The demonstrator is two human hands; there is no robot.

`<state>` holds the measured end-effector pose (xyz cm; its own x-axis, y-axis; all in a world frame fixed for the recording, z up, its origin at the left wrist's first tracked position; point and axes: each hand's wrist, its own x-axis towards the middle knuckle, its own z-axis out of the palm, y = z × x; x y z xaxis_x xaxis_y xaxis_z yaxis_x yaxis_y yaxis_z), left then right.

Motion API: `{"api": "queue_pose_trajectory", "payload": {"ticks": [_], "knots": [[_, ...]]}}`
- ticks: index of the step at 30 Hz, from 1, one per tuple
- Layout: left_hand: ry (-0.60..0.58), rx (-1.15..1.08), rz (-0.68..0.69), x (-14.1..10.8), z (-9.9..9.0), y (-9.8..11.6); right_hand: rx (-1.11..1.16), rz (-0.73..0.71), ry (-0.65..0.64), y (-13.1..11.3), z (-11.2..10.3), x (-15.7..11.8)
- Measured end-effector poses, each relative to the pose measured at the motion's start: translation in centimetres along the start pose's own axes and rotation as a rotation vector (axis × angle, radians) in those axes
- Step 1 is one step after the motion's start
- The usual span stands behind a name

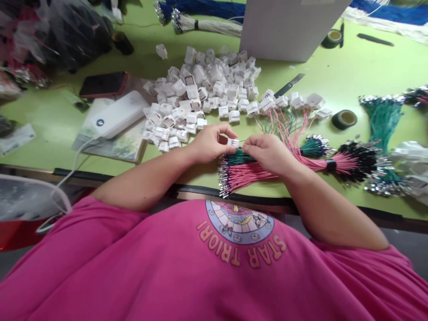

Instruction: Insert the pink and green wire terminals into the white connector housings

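Between its thumb and fingers, my left hand (212,143) holds a small white connector (233,143). Just to the right, my right hand (267,151) pinches a thin wire whose end is close to the connector; whether it is inside cannot be seen. Below both hands lies a bundle of pink wires (247,174) with metal tips, with green wires (239,156) along its upper side. A large heap of loose white connectors (200,89) spreads beyond my left hand. Connectors with pink and green wires (281,101) attached lie beyond my right hand.
A white power bank (122,115) and a phone (103,84) lie at the left. A grey-white box (287,31) stands at the back. A cutter knife (289,86), a black tape roll (344,119) and green wire bundles (383,118) are on the right.
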<state>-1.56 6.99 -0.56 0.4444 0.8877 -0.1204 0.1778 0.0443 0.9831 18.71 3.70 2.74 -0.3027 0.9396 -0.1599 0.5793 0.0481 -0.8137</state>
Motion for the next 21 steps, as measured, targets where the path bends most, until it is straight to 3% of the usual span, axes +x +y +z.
{"api": "queue_pose_trajectory", "payload": {"ticks": [7,15,21], "knots": [[-0.042,-0.311,-0.084,0.3,0.0,0.0,0.057,0.022,-0.023,0.0,-0.4,-0.1],[-0.072,-0.209,0.049,0.8,-0.3,-1.3,0.16,0.089,-0.112,0.5,-0.3,0.1],[-0.049,-0.084,0.089,0.6,0.2,-1.9,0.055,0.044,-0.07,0.2,0.4,0.1]]}}
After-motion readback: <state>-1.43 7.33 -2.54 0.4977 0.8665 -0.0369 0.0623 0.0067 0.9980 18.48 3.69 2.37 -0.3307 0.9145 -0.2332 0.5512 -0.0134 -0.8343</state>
